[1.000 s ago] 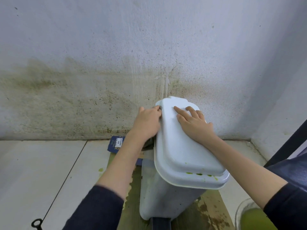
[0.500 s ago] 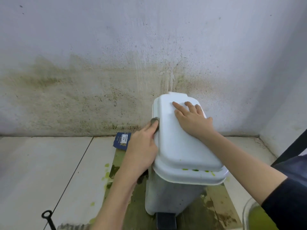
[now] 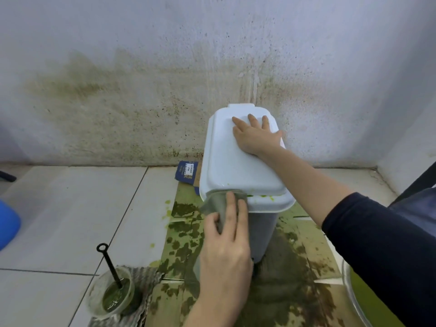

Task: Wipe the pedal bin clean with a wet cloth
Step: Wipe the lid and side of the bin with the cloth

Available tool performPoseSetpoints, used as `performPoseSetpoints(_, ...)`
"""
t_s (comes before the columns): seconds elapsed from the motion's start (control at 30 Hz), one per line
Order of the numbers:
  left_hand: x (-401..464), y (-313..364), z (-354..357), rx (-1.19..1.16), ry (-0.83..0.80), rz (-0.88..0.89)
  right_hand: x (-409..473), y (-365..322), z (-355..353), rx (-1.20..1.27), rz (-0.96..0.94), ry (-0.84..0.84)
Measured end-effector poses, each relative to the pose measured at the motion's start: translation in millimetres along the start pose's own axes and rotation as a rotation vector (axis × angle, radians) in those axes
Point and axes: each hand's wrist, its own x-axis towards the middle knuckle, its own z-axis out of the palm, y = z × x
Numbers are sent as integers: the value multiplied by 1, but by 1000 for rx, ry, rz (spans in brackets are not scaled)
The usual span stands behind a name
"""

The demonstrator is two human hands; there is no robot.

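Note:
A white pedal bin (image 3: 238,171) stands against the stained wall, its lid closed. Green smears (image 3: 266,197) dot the lid's front rim. My right hand (image 3: 256,135) lies flat on the far end of the lid with straight fingers. My left hand (image 3: 226,246) presses a grey-green wet cloth (image 3: 217,201) against the lid's front left corner; the fingers lie over the cloth and the thumb closes on its left side. The bin's grey body (image 3: 262,230) shows below the lid; the pedal is hidden behind my left hand.
Stained cardboard (image 3: 295,263) lies under the bin. At lower left a clear cup of green liquid (image 3: 111,296) holds a black stick. A bowl with green liquid (image 3: 358,296) sits at the lower right edge. A blue thing (image 3: 7,223) shows at far left. White floor tiles (image 3: 70,208) spread left.
My left hand has slid with the cloth along the lid's left side, from the far end to the front left corner. The right hand stays flat on the lid.

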Motion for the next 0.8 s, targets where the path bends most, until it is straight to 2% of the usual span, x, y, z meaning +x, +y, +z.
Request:
performPoseSetpoints(0.13,14,24,12,119,-13,154,1,9,-5,38,25,-22)
performPoseSetpoints(0.23,21,31,16,97,46,239,2,21,-12,113,33,-57)
performPoseSetpoints(0.3,18,16,10,58,76,162,2,22,-17,265,-10,-86)
performPoseSetpoints(0.37,12,-5,3,30,128,-11,-2,20,-20,434,-41,-124)
performPoseSetpoints(0.43,10,-14,-1,-2,158,-143,-5,18,-18,454,-56,-122)
performPoseSetpoints(0.47,11,-12,1,1,173,-140,-6,18,-17,425,-66,-108)
performPoseSetpoints(0.53,13,2,10,32,192,-16,-7,20,-18,430,-84,-81)
performPoseSetpoints(0.63,20,25,18,16,192,142,-6,28,-22,559,-87,-55)
performPoseSetpoints(0.8,60,18,-16,-145,305,-38,-12,36,-25,1070,-18,-163)
